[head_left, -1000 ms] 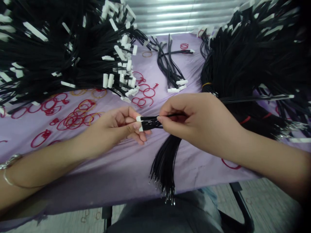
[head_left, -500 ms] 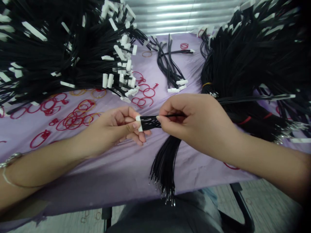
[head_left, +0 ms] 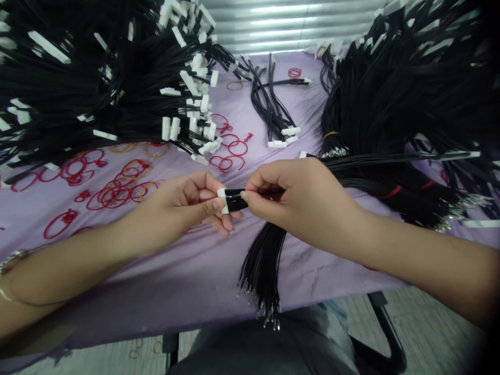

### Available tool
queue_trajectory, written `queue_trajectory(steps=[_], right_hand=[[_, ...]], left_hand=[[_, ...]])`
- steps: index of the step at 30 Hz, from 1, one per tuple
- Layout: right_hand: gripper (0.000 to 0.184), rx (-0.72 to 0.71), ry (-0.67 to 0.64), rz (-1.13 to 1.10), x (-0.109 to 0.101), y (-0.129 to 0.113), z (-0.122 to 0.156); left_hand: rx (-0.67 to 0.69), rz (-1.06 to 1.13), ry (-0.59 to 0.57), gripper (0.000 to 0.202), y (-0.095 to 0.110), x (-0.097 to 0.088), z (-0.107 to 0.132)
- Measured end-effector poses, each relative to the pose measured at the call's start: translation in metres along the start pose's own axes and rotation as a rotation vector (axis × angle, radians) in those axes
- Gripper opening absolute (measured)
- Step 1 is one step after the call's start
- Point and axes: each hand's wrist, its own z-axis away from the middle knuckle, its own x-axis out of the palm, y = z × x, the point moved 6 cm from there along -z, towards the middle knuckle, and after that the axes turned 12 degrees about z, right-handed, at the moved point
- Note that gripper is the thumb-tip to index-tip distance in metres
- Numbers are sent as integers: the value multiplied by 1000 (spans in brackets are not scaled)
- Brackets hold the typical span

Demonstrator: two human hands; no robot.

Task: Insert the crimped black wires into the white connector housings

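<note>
Between thumb and fingers, my left hand (head_left: 191, 203) pinches a white plastic connector (head_left: 223, 200). Black wires (head_left: 235, 199) run from its right side toward my right hand (head_left: 300, 200). That hand is closed, thumb against forefinger, on the black wires close to the connector. Its curled fingers hide the wires further along. Below it, a bundle of loose black wires (head_left: 262, 271) with bare metal terminals hangs down over the purple cloth; whether it joins the held wires or lies beneath the hand is hidden.
A big heap of black wires with white connectors (head_left: 117, 78) covers the left; another pile (head_left: 390, 99) fills the right. Red rubber bands (head_left: 117, 190) lie scattered at left. Several short cable assemblies (head_left: 273, 104) rest at centre back. Purple cloth (head_left: 175, 291) covers the table.
My right hand has slid left along the wires, closer to the connector, and less wire shows between the hands. My left hand keeps its pinch on the connector.
</note>
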Motion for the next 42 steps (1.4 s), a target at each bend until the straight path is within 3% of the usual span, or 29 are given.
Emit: queue_trajectory(steps=[19, 22, 25, 28, 30, 31, 35, 38, 40, 42], right_hand=[[17, -47, -48, -75, 20, -3, 0], [14, -154, -17, 1, 1, -5, 0], [35, -294, 46, 253, -33, 2, 0], [56, -242, -166, 485, -51, 33, -1], [59, -169, -323, 503, -53, 57, 1], [57, -168, -330, 488, -53, 64, 2], [35, -266, -263, 480, -48, 66, 7], [33, -255, -185, 481, -61, 58, 11], [34, -217, -146, 490, -77, 53, 14], [32, -159, -100, 506, -95, 50, 18]], left_hand=[[-16, -38, 38, 10, 2, 6, 2], [25, -10, 19, 10, 2, 4, 2], [104, 10, 128, 13, 5, -6, 4], [240, -132, 210, 14, 15, -10, 10], [305, -204, 247, 16, 21, -9, 16], [325, -215, 251, 17, 22, -8, 18], [367, -193, 224, 18, 22, -5, 19], [414, -195, 198, 33, 21, -5, 18], [384, -365, 131, 50, 19, 0, 18], [283, -703, -7, 56, 12, 13, 19]])
